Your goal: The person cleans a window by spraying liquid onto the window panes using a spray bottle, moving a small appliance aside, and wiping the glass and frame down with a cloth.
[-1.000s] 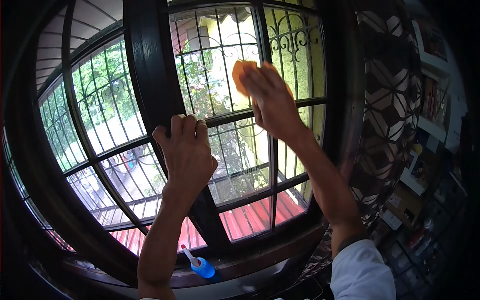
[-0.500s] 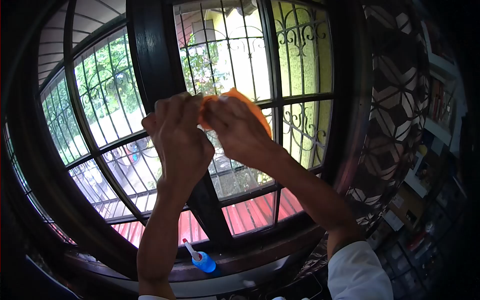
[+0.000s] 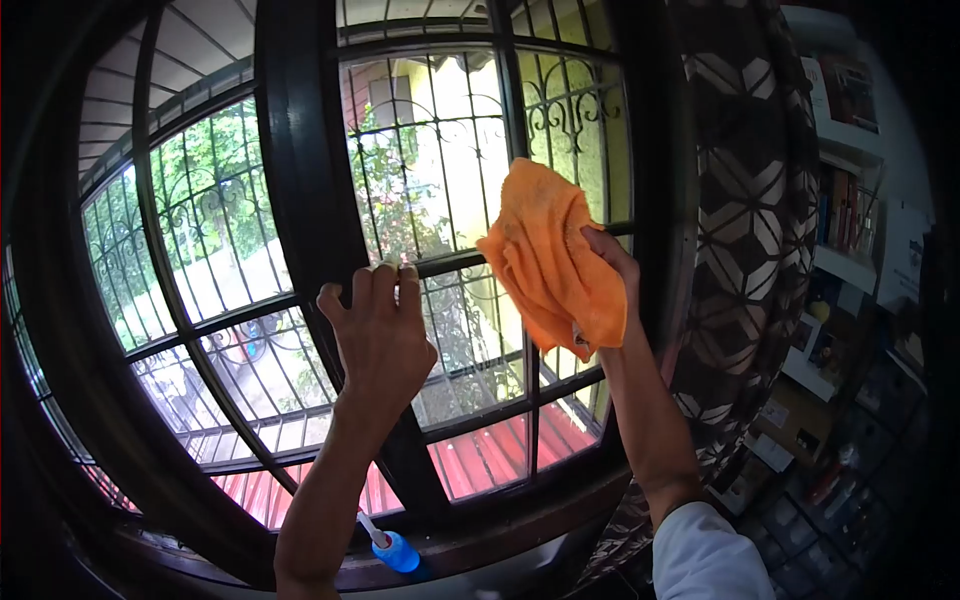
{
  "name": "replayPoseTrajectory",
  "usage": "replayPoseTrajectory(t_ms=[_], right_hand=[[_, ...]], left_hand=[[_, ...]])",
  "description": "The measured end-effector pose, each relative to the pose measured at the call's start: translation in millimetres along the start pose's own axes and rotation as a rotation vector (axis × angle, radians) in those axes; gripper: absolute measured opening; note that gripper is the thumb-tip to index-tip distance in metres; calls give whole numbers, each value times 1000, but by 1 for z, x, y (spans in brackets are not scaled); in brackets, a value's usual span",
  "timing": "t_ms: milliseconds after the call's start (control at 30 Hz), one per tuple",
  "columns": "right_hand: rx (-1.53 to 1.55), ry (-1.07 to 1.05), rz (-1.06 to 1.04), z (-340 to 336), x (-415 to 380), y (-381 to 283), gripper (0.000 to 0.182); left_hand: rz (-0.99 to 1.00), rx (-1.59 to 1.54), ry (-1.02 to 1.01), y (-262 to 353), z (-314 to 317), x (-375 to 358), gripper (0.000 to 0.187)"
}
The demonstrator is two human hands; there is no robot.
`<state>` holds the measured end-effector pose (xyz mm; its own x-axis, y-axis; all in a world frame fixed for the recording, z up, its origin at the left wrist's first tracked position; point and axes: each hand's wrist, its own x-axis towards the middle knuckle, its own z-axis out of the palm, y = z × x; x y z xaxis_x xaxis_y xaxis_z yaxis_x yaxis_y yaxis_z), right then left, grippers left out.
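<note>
An orange cloth (image 3: 548, 255) hangs bunched and creased in front of the right panes, a small tag showing near its lower edge. My right hand (image 3: 615, 258) is closed on its right side, with most of the fingers hidden behind the fabric. To the left, my left hand (image 3: 383, 330) is raised with bent fingers hooked at the dark window frame (image 3: 310, 150), close to a horizontal bar; the thumb is hidden. Below it, a spray bottle (image 3: 397, 552) with blue liquid and a white and red nozzle stands on the sill, partly behind my left forearm.
Metal grilles (image 3: 430, 150) cover the outside of the panes. A patterned curtain (image 3: 745, 230) hangs right of the window, beside shelves (image 3: 845, 240) with books and papers. The dark wooden sill (image 3: 490, 540) runs along the bottom.
My right hand has moved right and away from my left hand, bringing the orange cloth with it, now spread more fully in view. My left hand stays at the frame; the view has shifted slightly.
</note>
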<state>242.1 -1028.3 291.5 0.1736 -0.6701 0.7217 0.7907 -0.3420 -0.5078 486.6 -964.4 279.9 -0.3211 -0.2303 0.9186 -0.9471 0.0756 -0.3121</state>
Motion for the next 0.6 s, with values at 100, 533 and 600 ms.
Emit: replayPoseTrajectory(t_ms=[100,533,600], right_hand=[[-121,-128,-166,31,15,-15,41],[-1795,-15,-1184,69,119,52,59],[-1735,-91,-1068,53,82,73,60]], left_hand=[[-6,32,1,-5,1,2,54],[27,16,-67,-11,0,5,51],[25,5,-67,-9,2,4,51]])
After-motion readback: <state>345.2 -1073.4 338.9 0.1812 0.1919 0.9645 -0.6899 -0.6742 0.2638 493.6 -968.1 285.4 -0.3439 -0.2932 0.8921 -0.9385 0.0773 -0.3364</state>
